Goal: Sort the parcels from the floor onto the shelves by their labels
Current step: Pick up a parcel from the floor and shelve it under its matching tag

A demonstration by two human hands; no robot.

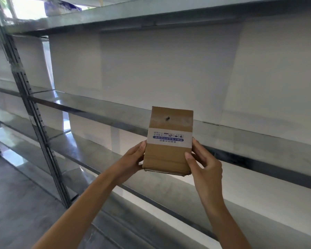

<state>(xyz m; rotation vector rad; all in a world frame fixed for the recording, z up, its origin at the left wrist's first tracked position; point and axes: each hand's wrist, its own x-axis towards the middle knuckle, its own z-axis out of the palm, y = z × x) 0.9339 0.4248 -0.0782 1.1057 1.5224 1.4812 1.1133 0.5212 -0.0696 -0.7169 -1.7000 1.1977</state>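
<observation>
A small brown cardboard parcel (169, 146) is held upright in front of the metal shelves. A white tape band with blue upside-down print runs across its middle, and a dark spot marks its upper part. My left hand (133, 159) grips its left edge and my right hand (203, 162) grips its right edge. The parcel hangs in the air in front of the middle shelf (97, 108), touching no shelf.
Grey metal shelving runs from left to right with a perforated upright post (34, 112) at the left. A lower shelf (79, 146) lies below the parcel. A white and blue package (61, 7) sits on the top shelf at the upper left. White wall stands behind.
</observation>
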